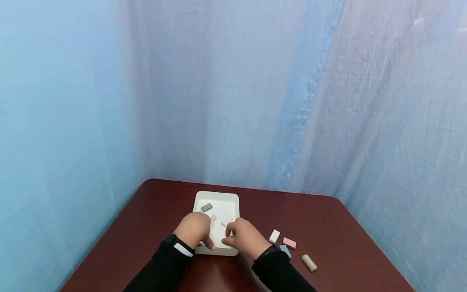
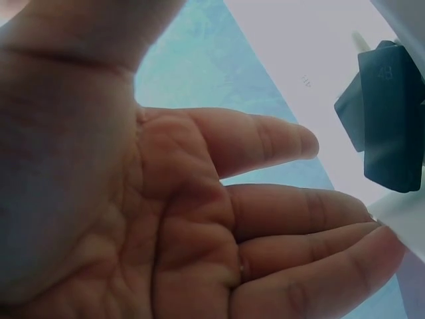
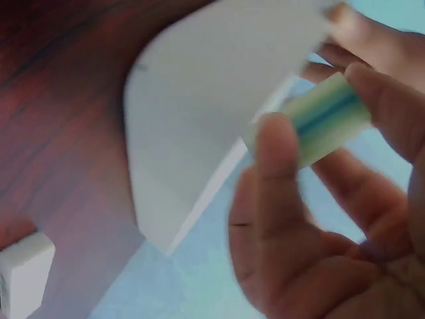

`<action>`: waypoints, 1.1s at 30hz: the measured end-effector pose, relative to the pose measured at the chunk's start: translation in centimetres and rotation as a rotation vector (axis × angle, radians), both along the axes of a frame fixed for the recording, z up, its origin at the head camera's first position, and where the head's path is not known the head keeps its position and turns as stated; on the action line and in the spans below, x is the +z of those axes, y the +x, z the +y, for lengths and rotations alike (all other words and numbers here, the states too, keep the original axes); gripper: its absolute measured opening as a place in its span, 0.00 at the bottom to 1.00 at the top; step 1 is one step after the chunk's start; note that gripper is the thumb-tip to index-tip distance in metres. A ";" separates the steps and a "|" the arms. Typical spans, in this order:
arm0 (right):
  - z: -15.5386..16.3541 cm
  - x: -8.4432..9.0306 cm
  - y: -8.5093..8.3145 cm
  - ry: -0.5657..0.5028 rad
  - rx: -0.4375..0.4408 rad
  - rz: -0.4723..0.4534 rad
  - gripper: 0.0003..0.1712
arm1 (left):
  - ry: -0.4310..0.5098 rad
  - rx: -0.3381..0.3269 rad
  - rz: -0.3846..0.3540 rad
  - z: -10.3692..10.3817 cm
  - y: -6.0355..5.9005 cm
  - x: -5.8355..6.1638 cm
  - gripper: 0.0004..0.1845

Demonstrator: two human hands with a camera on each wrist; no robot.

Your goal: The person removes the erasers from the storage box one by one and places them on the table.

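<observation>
Two hands work over a white tray on a dark red table in the head view. The left hand lies over the tray's near left part, knuckles up. The right hand is at the tray's near right edge, fingertips turned inward around a pale block. A dark grey block lies in the tray's far left part. To the right of the tray, apart from it, four blocks rest on the table: a white block, a pink block, a blue-grey block and a tan block. Blue sheeting hangs behind.

Left wrist view: the left hand shows its palm, fingers nearly straight and together, holding nothing; the fingertips touch a white edge. The dark grey block lies just beyond them.

Right wrist view, blurred: the right hand pinches the pale block, greenish with a blue stripe, between thumb and fingers above the tray's corner. The white block sits on the table at lower left.
</observation>
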State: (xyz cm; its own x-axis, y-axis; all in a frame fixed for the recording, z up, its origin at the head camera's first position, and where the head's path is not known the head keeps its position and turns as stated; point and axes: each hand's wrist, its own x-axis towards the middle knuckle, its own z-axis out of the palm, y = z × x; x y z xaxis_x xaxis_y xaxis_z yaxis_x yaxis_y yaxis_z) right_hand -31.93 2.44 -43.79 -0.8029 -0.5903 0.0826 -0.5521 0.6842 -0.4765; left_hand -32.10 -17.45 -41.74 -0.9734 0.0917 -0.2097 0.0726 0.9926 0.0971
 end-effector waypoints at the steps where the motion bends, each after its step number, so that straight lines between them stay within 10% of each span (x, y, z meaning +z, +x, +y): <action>1: 0.3 0.4 0.2 -0.002 0.002 -0.002 0.07 | 0.000 0.008 0.003 0.0 -0.1 0.1 0.33; 14: 5.4 2.2 3.5 0.047 -0.097 -0.064 0.09 | 0.032 0.020 0.017 -0.7 0.1 0.4 0.33; 33: 8.3 -2.6 5.5 0.117 -0.079 -0.232 0.13 | 0.075 0.014 0.029 -1.4 0.3 -0.2 0.31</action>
